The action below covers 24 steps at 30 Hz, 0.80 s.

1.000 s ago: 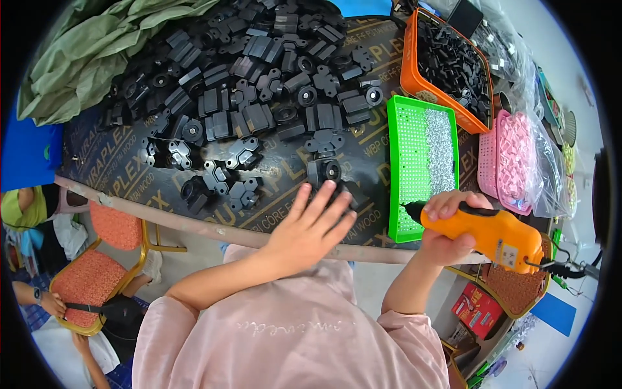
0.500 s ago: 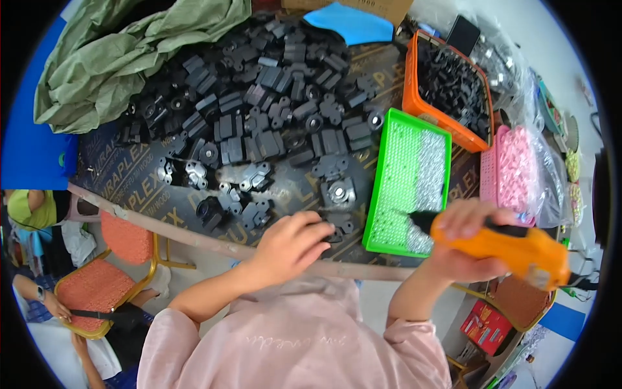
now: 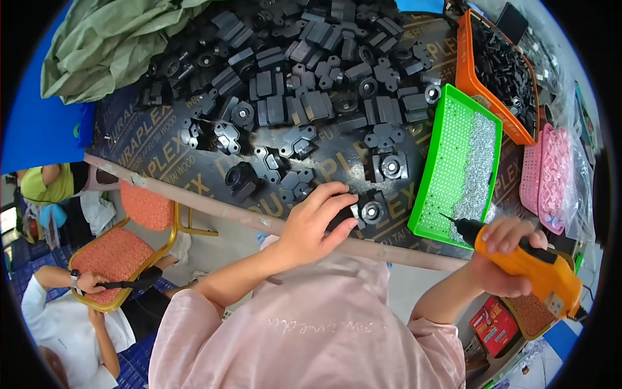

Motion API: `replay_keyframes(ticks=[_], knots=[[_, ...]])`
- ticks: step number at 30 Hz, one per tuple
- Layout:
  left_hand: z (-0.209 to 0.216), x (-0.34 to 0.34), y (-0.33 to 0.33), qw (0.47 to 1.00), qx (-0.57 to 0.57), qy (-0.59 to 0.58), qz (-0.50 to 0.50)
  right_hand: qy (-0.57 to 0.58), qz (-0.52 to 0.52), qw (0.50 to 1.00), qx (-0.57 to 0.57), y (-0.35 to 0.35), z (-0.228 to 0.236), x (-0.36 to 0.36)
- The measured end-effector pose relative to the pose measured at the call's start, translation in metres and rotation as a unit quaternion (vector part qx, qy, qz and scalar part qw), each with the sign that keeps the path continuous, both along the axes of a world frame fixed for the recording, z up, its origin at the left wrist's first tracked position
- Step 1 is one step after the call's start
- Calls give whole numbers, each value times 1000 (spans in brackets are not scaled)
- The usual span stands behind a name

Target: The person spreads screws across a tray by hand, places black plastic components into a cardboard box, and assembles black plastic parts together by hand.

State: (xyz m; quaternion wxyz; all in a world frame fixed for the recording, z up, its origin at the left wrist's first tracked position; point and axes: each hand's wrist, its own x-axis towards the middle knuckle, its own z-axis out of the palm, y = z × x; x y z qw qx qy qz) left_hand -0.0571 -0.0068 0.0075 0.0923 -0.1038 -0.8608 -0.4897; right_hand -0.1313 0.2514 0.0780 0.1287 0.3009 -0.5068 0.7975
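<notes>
Head view, clock from the left hand: we see a gold-lettered tabletop, script-printed pink shirt, and, at 4 o'clock, a printed red box.
Left grip: narrowed on a black housing, 3 o'clock.
Right hand: wraps the labelled orange driver, 3 o'clock.
Around us: green tray, 2 o'clock; black-part heap, 12.

Parts over middle and back of table; cloth back left. Tray right of parts, small pieces in its right half. Bin behind tray; basket right of tray. Left hand by near edge, round block. Driver in right hand, tip over tray's near end. Chairs front left.
</notes>
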Motion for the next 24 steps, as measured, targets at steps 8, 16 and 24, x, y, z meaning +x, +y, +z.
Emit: replay_keyframes(ticks=[8,16,24], knots=[[62,-12,-5,987,90,79,-109,-1,-33,999,-25,-17,0,3],[200,-45,23,698,510,-63,-498,0,-23,999,-34,-9,3,10],[203,-36,18,772,494,260,-304,-12,-52,998,-40,-10,0,8]])
